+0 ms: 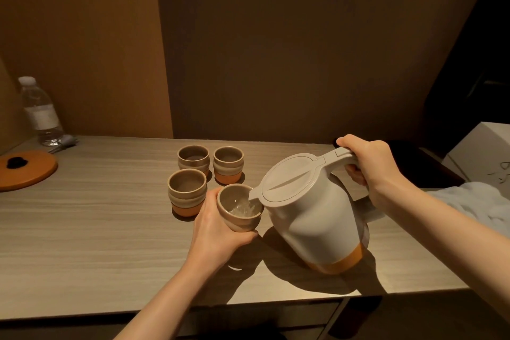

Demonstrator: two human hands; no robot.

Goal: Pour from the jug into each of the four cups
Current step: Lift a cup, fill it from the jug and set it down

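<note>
My right hand grips the handle of a beige jug with an orange base, tilted to the left. Its spout hangs over a beige cup that my left hand holds lifted above the table. Water splashes inside this cup. Three more beige cups with orange bases stand on the table: one near left, one far left, one far right. I cannot tell whether they hold liquid.
The wooden table ends at a wall behind. An orange lid and a clear water bottle stand at the far left. A white cloth and a white box lie at the right.
</note>
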